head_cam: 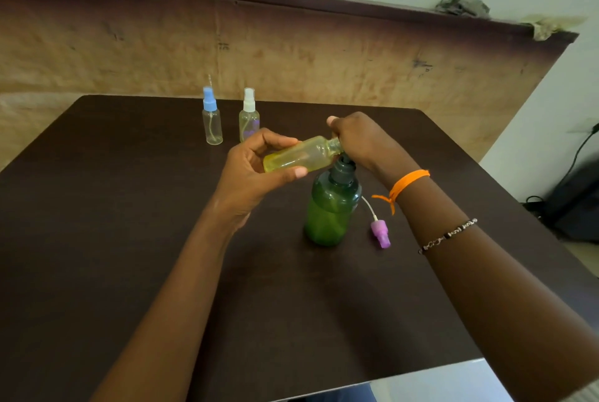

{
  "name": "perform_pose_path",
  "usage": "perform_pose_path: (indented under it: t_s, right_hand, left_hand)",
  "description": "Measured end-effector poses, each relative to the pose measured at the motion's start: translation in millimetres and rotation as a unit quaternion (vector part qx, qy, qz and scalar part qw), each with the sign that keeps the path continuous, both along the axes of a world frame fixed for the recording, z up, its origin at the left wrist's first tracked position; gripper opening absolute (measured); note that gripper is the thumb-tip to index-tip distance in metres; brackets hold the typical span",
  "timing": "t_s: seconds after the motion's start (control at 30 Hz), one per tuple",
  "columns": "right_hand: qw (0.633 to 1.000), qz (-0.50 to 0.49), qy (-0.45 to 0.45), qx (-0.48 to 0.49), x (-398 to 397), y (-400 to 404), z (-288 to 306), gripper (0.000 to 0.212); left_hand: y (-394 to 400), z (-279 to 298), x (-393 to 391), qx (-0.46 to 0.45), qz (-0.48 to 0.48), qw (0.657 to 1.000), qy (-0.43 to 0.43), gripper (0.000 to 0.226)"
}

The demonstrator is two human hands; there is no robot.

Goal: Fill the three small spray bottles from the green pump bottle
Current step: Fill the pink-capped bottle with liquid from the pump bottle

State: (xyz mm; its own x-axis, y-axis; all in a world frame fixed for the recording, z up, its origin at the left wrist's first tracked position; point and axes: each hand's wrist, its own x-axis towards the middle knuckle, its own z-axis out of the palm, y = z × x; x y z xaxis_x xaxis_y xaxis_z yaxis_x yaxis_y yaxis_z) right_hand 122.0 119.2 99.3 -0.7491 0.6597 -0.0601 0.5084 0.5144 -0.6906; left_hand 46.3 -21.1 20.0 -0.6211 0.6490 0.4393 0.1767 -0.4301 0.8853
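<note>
My left hand [256, 168] holds an uncapped small spray bottle [301, 153] tilted on its side, holding yellowish liquid, its open neck at the pump head. The green pump bottle [330, 207] stands upright on the dark table [129, 223]. My right hand [359, 139] is closed over the dark pump head, which it mostly hides. A purple spray cap [381, 233] with its white dip tube lies on the table right of the green bottle. Farther back stand a blue-capped clear bottle [212, 119] and a white-capped bottle [249, 116] with yellowish contents.
A worn brown board [291, 54] leans behind the table. The table's near edge [389, 382] runs at the bottom right. Dark equipment and cables [573, 200] sit on the floor at the far right.
</note>
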Motion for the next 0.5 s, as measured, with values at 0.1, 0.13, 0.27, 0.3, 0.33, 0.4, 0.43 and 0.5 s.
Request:
perform_pose_path:
  t_s: [0.1,0.13,0.27,0.3,0.33,0.4,0.43,0.5]
  right_hand:
    - [0.999,0.01,-0.016,0.034,0,0,6,0.042]
    - [0.999,0.016,-0.016,0.041,0,0,9,0.045]
    - [0.999,0.028,-0.013,0.034,-3,4,8,0.044]
    - [0.999,0.028,-0.012,0.026,-3,4,6,0.042]
    - [1.0,0.023,-0.006,0.015,-3,5,2,0.039]
    - [1.0,0.011,-0.001,0.007,-3,6,-2,0.038]
    - [1.0,0.01,-0.001,0.009,-4,6,-4,0.04]
    - [1.0,0.004,-0.001,0.017,-5,8,-4,0.042]
  left_hand:
    - [1,1,2,0.004,-0.001,1.0,-0.004,0.038]
    - [1,1,2,0.006,-0.001,1.0,-0.008,0.038]
    - [1,1,0,0.005,0.002,1.0,-0.002,0.038]
    - [2,1,0,0.003,0.005,1.0,-0.001,0.037]
    - [2,0,1,0.001,0.007,1.0,-0.001,0.035]
    - [2,-1,0,-0.003,0.006,1.0,-0.001,0.035]
    - [2,-1,0,-0.005,0.004,1.0,0.002,0.037]
    - [2,-1,-1,-0.008,0.002,1.0,0.008,0.039]
